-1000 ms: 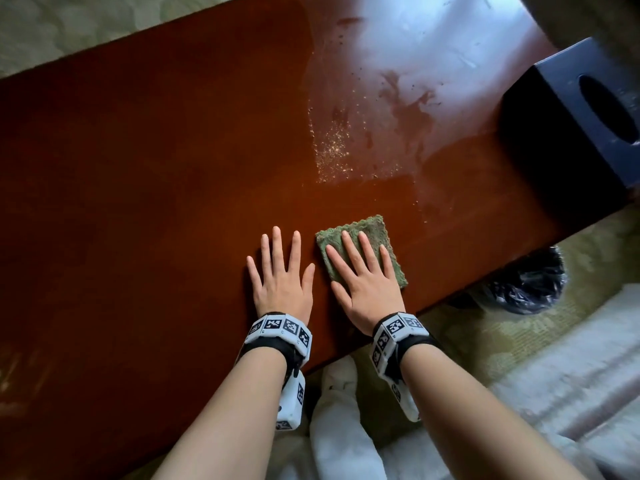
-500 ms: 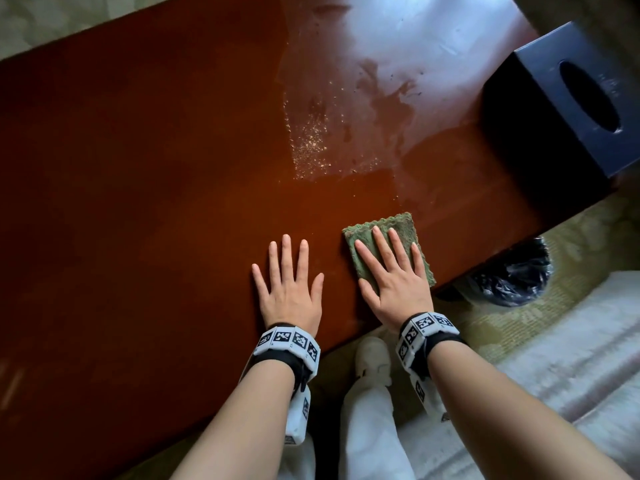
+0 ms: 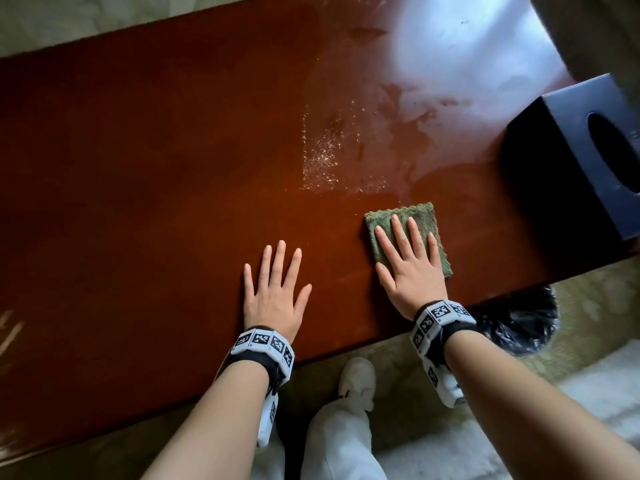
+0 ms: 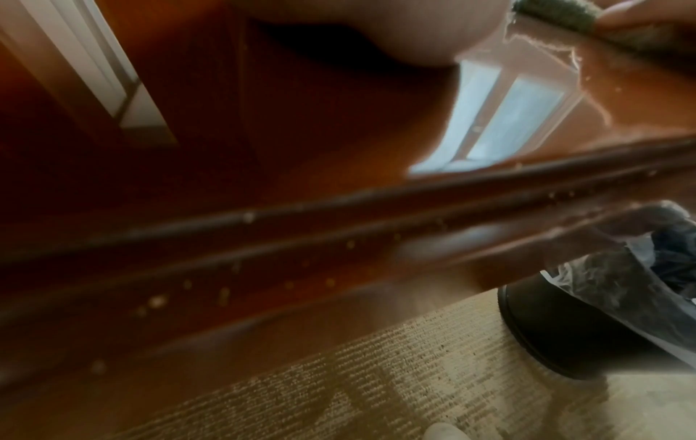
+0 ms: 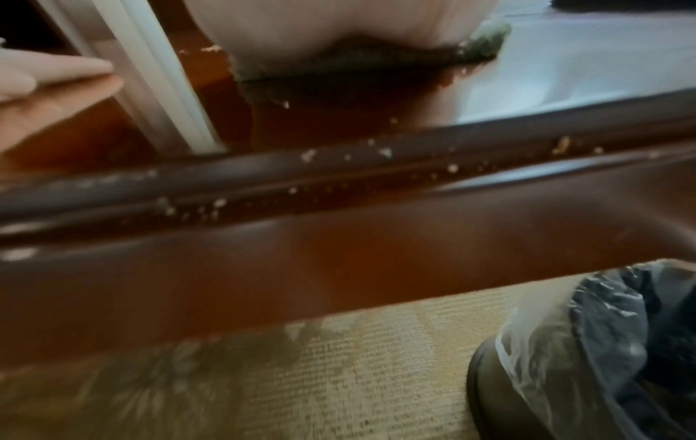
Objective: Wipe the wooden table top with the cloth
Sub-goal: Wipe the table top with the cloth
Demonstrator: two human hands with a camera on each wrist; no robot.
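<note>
A folded green cloth (image 3: 422,216) lies on the glossy red-brown wooden table top (image 3: 156,168), near its front edge. My right hand (image 3: 408,261) presses flat on the cloth with straight, spread fingers. My left hand (image 3: 273,292) rests flat on the bare wood about a hand's width to the left of the cloth. Pale crumbs (image 3: 325,157) and wet smears (image 3: 408,109) lie just beyond the cloth. In the right wrist view the cloth (image 5: 485,41) shows under my palm, with crumbs caught in the table's edge moulding (image 5: 309,154). The left wrist view catches the cloth (image 4: 553,12) at its upper right.
A dark blue tissue box (image 3: 588,157) stands at the table's right end. A bin lined with a plastic bag (image 3: 519,320) sits on the carpet below the front edge, right of my white shoe (image 3: 356,379). Pale upholstery (image 3: 602,382) lies at lower right.
My right hand has slid the cloth rightward along the front edge, away from my left hand. The left hand has stayed flat on the wood.
</note>
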